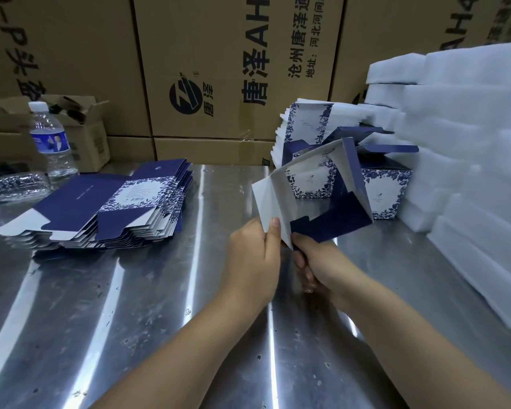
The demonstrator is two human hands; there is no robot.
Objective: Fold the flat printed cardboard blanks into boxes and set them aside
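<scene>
Brown cartons wall off top of frame. Steel counter below, white foam stack at right edge. Flat blanks piled centre-left. Finished boxes parked centre-right. Mid-frame, off counter: half-opened blank. Left grip pinches its white panel, thumb on top. Right grip clenched round lower edge. Step looks like squaring the tube. Next: likely tuck navy bottom flaps, firm creases needed.

You're working at a packing station in a warehouse or small factory. A scuffed stainless-steel table stands against a wall of big printed shipping cartons. A stack of flat printed blanks lies to your left, with finished boxes and piled white foam slabs to your right.
</scene>
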